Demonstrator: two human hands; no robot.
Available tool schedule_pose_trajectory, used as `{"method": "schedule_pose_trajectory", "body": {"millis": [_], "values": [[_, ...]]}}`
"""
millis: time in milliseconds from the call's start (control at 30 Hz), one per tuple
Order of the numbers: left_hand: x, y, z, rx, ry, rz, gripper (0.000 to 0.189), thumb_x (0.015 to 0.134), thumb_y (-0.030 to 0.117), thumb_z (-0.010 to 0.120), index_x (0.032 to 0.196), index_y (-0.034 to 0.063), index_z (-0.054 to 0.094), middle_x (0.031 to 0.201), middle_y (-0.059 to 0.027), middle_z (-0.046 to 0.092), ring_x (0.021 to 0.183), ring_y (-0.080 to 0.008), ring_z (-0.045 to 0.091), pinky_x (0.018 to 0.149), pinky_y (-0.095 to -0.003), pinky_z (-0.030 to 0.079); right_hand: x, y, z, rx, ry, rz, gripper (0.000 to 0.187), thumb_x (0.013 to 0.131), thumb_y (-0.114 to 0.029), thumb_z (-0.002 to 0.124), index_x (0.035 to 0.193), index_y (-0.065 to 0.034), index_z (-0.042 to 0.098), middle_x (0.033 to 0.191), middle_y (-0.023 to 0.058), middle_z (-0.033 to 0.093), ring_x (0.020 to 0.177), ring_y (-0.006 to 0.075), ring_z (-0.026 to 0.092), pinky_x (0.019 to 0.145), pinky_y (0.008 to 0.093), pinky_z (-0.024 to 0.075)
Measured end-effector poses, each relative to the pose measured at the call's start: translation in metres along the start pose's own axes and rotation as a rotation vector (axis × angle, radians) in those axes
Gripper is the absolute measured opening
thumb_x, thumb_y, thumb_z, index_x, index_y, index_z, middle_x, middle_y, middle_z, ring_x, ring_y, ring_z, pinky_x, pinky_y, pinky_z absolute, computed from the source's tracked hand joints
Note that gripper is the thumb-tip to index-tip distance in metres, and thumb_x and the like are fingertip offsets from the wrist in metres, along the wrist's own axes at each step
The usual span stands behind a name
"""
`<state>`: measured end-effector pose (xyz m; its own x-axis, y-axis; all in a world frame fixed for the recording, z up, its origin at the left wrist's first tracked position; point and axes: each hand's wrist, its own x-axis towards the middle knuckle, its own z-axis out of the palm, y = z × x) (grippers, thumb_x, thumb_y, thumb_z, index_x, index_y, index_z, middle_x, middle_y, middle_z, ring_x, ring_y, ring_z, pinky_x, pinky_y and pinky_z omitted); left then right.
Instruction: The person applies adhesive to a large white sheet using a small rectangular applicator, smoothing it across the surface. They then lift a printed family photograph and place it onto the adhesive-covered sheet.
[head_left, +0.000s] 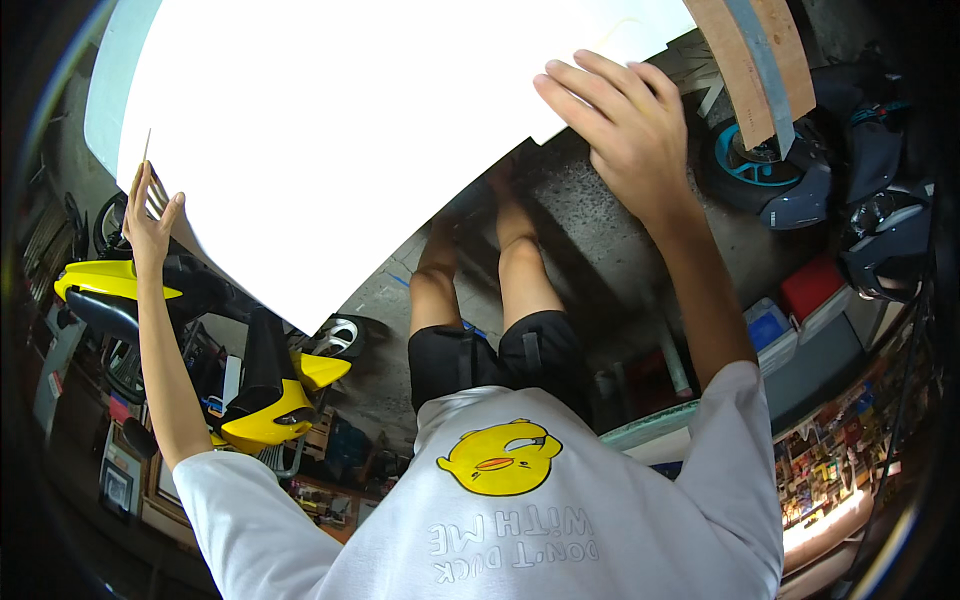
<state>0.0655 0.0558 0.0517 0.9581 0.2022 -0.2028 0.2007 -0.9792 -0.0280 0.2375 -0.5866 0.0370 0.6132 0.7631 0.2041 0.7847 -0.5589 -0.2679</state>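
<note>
A large white sheet (337, 150), so bright that its surface detail is lost, spreads before me. My left hand (152, 217) is at its left edge, thumb and fingers on the margin, where the sheet curls. From the fingertips a thin line or sliver points upward; I cannot tell what it is. My right hand (630, 124) reaches over the sheet's right-hand edge with fingers extended and slightly apart. Its thumb is hidden, and whether the fingertips press on the sheet is unclear. A faint yellow curve shows on the sheet beyond the fingers.
At left stands a yellow and black motorbike (262, 405). To the right are a wheel with a blue rim (750, 161), dark motorbike bodywork (802, 195), a brown board (757, 67) with a grey strip, and a red container (814, 289). Concrete floor (592, 217) lies below.
</note>
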Motion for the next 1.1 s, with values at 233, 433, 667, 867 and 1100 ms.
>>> {"method": "schedule_pose_trajectory", "body": {"millis": [233,433,667,867,1100], "values": [[0.0,-0.007,0.002,0.04,-0.006,-0.001,0.09,0.082,0.062,0.08,0.156,0.0232,0.049,0.156,-0.0075,0.052,0.145,-0.0299,0.049,0.119,-0.06,0.036,-0.003,0.001,0.018,0.002,-0.01,-0.036,0.032,0.093,-0.007,0.06,0.121,-0.0141,0.074,0.123,0.0006,0.073,0.122,0.0191,0.063,0.101,0.0387,0.0406],[0.0,-0.005,0.0,0.022,-0.022,-0.012,0.089,0.081,0.059,0.082,0.156,0.023,0.05,0.156,-0.0076,0.052,0.144,-0.0298,0.05,0.119,-0.0579,0.038,-0.051,0.0,-0.001,0.067,-0.077,0.003,0.03,0.093,-0.007,0.062,0.12,-0.0141,0.074,0.122,-0.0015,0.072,0.121,0.017,0.061,0.095,0.0398,0.0388],[-0.001,-0.01,-0.002,-0.01,-0.037,-0.015,0.088,0.081,0.055,0.084,0.156,0.0227,0.05,0.158,-0.0064,0.051,0.145,-0.0281,0.049,0.121,-0.0562,0.036,-0.024,0.022,-0.012,0.009,0.015,0.024,0.051,0.089,0.002,0.063,0.134,-0.0188,0.07,0.137,-0.0028,0.068,0.129,0.0167,0.059,0.108,0.0415,0.0374],[0.002,-0.005,-0.002,0.049,-0.035,-0.01,0.091,0.081,0.055,0.084,0.158,0.023,0.047,0.16,-0.0037,0.049,0.147,-0.0281,0.047,0.121,-0.0572,0.035,-0.031,0.039,-0.002,-0.03,-0.035,0.032,0.048,0.088,0.005,0.062,0.129,-0.0164,0.073,0.13,-0.0016,0.072,0.125,0.0178,0.063,0.106,0.0404,0.0413],[0.0,-0.011,0.001,0.038,-0.025,0.008,0.09,0.082,0.061,0.08,0.157,0.0266,0.047,0.158,-0.0049,0.051,0.145,-0.0287,0.049,0.119,-0.0612,0.036,0.012,0.045,0.006,-0.055,0.103,-0.097,0.033,0.091,-0.003,0.061,0.119,-0.014,0.075,0.12,-0.0011,0.074,0.118,0.0162,0.065,0.1,0.0376,0.0429]]}}
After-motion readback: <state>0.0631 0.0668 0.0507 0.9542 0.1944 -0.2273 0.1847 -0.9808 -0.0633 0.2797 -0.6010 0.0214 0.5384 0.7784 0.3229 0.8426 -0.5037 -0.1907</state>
